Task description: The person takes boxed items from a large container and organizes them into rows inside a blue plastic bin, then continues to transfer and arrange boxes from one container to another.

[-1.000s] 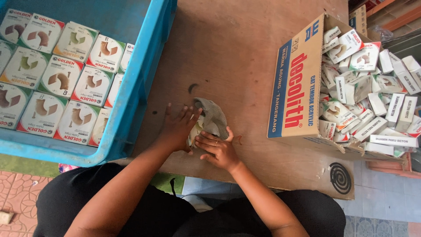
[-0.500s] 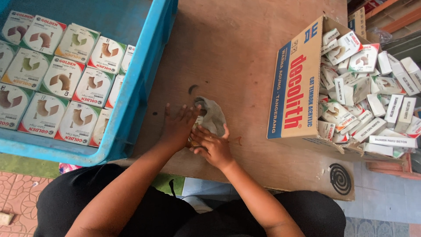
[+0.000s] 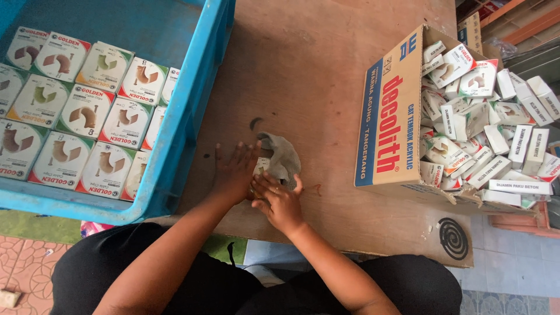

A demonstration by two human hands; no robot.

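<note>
My left hand [image 3: 236, 172] lies palm down with fingers spread over a small white box [image 3: 261, 166] on the wooden table [image 3: 303, 70]. My right hand [image 3: 280, 201] meets it from the near side, its fingers curled onto the same box. A crumpled grey cloth [image 3: 284, 156] lies against the box on the far side and touches my right thumb. Most of the box is hidden under my hands and the cloth.
A blue plastic crate [image 3: 192, 116] on the left holds rows of small white printed boxes [image 3: 87, 116]. An open cardboard carton [image 3: 391, 128] on the right is piled with several loose small boxes [image 3: 478, 116]. A dark mosquito coil [image 3: 454, 238] lies at the table's near right corner.
The cloth and box, held up between my hands before, are now down flat on the table. My left hand has spread out over them.
</note>
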